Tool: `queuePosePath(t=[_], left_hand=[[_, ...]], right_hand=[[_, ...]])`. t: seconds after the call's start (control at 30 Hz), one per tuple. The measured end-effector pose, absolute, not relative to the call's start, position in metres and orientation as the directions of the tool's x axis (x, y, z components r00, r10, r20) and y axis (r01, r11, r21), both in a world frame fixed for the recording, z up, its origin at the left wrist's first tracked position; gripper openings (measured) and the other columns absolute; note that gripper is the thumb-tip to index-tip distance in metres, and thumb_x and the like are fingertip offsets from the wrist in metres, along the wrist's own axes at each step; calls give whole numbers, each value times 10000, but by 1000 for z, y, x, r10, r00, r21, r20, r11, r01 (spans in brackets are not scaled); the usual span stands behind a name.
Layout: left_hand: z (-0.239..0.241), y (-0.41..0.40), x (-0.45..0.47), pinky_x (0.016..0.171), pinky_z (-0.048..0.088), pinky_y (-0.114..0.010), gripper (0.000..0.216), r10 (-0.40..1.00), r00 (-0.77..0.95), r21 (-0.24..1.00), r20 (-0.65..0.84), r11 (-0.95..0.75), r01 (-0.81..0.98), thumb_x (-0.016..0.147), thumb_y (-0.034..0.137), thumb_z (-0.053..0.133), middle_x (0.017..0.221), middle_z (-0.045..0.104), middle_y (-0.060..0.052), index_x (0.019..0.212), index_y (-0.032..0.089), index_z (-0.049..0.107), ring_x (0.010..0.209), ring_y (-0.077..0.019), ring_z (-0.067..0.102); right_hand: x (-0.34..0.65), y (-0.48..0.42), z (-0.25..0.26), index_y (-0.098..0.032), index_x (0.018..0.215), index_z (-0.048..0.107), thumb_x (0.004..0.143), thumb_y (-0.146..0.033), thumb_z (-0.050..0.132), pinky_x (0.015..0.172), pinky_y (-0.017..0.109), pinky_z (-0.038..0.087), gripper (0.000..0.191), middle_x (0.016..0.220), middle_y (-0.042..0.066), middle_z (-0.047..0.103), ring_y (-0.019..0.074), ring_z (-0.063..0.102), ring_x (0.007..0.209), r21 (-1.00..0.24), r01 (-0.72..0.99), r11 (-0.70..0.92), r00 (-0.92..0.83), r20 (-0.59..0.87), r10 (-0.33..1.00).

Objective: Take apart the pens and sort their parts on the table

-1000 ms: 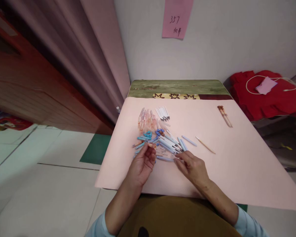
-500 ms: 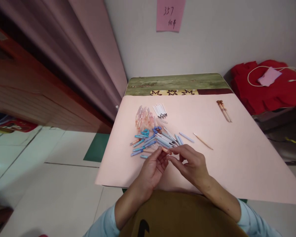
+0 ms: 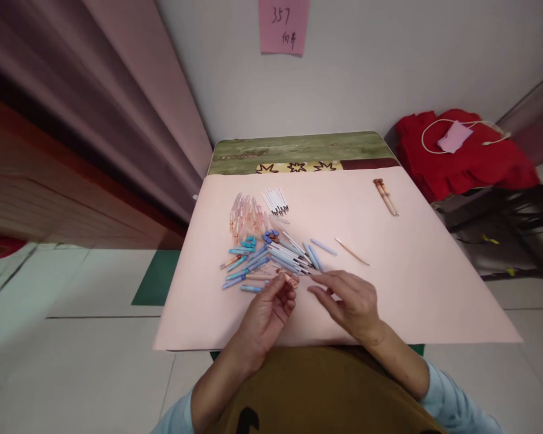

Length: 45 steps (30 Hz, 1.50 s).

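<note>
My left hand [image 3: 266, 313] pinches a short orange pen piece [image 3: 291, 279] between thumb and fingertips, just above the pink sheet [image 3: 416, 283]. My right hand [image 3: 348, 298] hovers a little to the right of it, fingers loosely spread, holding nothing that I can see. Just beyond both hands lies a heap of pen parts [image 3: 271, 256]: blue barrels, blue caps, white refills [image 3: 276, 202] and clear pink barrels [image 3: 244, 217]. A single blue barrel [image 3: 323, 246] and a thin orange stick [image 3: 352, 252] lie to the right of the heap.
Two finished orange pens [image 3: 385, 196] lie at the far right of the sheet. The table's green patterned top [image 3: 294, 147] shows behind the sheet. A red cloth [image 3: 461, 154] with a white cord sits to the right. A pink note [image 3: 284, 24] hangs on the wall.
My hands came together at the orange piece, then the right hand let go and drew slightly right. The left hand keeps the piece. The view has shifted right.
</note>
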<state>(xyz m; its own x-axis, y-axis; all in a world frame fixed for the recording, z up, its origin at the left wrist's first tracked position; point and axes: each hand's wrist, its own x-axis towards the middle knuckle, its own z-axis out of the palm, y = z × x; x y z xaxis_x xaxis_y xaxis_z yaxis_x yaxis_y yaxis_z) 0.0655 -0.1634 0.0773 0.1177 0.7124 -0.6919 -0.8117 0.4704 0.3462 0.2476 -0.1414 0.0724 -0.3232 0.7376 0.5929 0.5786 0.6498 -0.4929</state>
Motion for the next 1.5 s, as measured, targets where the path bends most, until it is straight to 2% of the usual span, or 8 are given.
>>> queuePosePath(t=[0.23,0.37,0.53,0.73,0.9,1.07,1.3,1.5], left_hand=[[87,-153,34,464,469,-136,51,716,-33,415,-697,366,-833,878,164,641,763,647,-9,860,120,621,543,-55,573],[86,-150,31,455,462,-135,64,713,-61,423,-698,341,-840,895,166,616,750,643,-8,848,123,613,537,-56,573],[83,-152,45,476,480,-149,52,709,-19,392,-705,366,-844,878,167,641,771,659,-18,894,118,632,553,-66,589],[82,-157,50,474,471,-148,78,698,29,365,-716,409,-837,868,161,653,765,655,-20,922,106,644,554,-65,587],[87,-153,27,459,464,-141,55,717,-61,403,-694,317,-859,902,146,597,769,656,-25,880,110,633,546,-61,577],[90,-151,10,445,464,-139,107,695,-144,420,-704,244,-874,932,130,533,738,651,-17,888,121,629,539,-65,572],[86,-159,10,440,461,-133,80,707,-112,408,-699,265,-874,919,133,560,775,663,-27,905,112,636,542,-58,573],[81,-166,-4,437,455,-134,92,716,-116,378,-689,217,-900,923,123,547,769,664,-34,907,102,635,548,-62,576]], right_hand=[[326,-104,47,-230,952,740,915,-400,594,555,251,408,227,874,13,726,136,649,672,-371,922,112,29,355,935],[343,-100,34,-251,1033,720,907,-472,554,617,284,422,303,1054,32,706,193,663,843,-276,961,9,28,128,991],[336,-104,31,-248,1079,709,910,-474,538,708,329,446,330,1098,50,695,244,637,992,-219,976,6,14,93,996],[338,-104,31,-257,1083,707,898,-479,536,649,327,428,336,1104,44,699,251,649,954,-230,973,-11,32,88,996],[326,-110,39,-241,999,731,894,-458,549,580,276,407,302,942,40,720,184,649,750,-407,912,48,58,243,968],[278,-124,39,-240,893,716,920,-353,548,639,227,448,205,839,10,698,133,633,709,-582,744,330,-235,235,943],[206,-116,34,-249,947,709,951,-301,531,587,229,371,185,942,18,686,133,636,773,-413,772,483,-495,86,865],[178,-108,43,-250,961,727,974,-325,481,584,245,360,257,955,39,685,163,651,819,-288,828,481,-528,-112,842]])
